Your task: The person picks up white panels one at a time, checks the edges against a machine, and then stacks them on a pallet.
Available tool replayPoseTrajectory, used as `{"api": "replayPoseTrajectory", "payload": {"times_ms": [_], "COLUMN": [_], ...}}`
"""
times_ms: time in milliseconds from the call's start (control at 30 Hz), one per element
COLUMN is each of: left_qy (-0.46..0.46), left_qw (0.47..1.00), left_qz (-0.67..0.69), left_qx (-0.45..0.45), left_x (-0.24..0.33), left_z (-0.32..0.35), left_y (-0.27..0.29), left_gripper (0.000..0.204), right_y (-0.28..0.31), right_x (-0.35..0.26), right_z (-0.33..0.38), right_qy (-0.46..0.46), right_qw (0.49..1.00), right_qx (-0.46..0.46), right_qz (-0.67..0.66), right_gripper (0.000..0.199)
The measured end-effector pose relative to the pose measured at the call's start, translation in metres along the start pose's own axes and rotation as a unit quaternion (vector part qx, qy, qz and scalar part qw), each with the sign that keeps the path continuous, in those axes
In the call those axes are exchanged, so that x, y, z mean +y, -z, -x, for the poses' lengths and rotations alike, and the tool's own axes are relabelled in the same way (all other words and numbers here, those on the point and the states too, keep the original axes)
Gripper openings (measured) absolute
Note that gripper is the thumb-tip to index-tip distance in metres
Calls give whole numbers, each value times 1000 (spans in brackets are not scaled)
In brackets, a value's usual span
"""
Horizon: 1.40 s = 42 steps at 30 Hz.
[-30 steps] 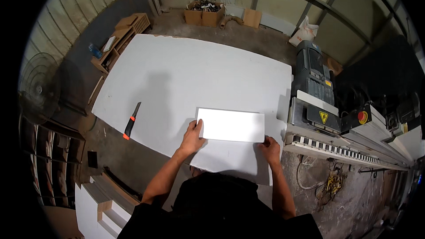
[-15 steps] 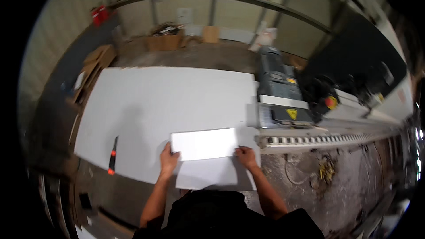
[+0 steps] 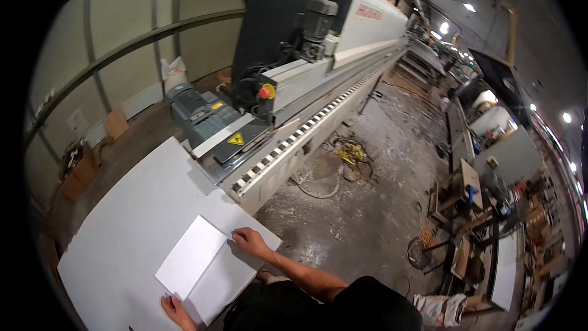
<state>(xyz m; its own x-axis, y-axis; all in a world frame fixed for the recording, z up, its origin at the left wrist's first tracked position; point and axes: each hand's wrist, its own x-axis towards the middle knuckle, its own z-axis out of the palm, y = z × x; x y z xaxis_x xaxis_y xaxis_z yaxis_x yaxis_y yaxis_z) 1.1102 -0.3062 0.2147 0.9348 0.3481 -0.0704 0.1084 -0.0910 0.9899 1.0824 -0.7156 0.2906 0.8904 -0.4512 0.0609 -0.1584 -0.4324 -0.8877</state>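
A small white rectangular panel lies slantwise over a large white board. At the panel's near left end is my left hand, its fingers and thumb closed at the short edge. My right hand is at the opposite end, fingers curled in against the corner by the long side. The fingertips of both hands are partly hidden by the panel and shadow. A dark tip just shows at the lower rim, on the board.
Beyond the board stands a long machine with a grey motor housing, a red-and-yellow knob and a toothed track. Yellow scraps and cable litter the concrete floor. Wooden stands are at right, a cardboard box far left.
My view has swung to the right, bringing in the machine's length and the workshop aisle. The orange-and-black knife has almost left the picture. Both hands stay at the panel's ends.
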Motion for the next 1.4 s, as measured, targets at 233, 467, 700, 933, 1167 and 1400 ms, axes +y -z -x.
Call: {"api": "replayPoseTrajectory", "payload": {"times_ms": [233,467,700,933,1167,1400], "left_qy": [-302,-33,38,74,99,128], "left_qw": [864,889,888,885,881,876], "left_qz": [-235,-274,-248,-236,-234,-236], "left_qx": [-326,-365,-385,-394,-400,-400], "left_x": [-6,-23,-48,-69,-83,-96], "left_z": [75,95,103,109,117,124], "left_y": [100,38,-3,-8,-12,-17], "left_gripper": [26,25,24,22,21,20], "right_y": [11,4,5,-4,-7,-3], "right_x": [17,18,26,22,25,26], "right_z": [47,44,42,44,42,41], "right_qy": [6,-8,-32,6,42,31], "right_qw": [998,999,998,995,992,993], "right_qx": [60,27,28,24,34,21], "right_qz": [-22,42,37,100,113,110], "right_gripper": [24,26,27,27,25,24]}}
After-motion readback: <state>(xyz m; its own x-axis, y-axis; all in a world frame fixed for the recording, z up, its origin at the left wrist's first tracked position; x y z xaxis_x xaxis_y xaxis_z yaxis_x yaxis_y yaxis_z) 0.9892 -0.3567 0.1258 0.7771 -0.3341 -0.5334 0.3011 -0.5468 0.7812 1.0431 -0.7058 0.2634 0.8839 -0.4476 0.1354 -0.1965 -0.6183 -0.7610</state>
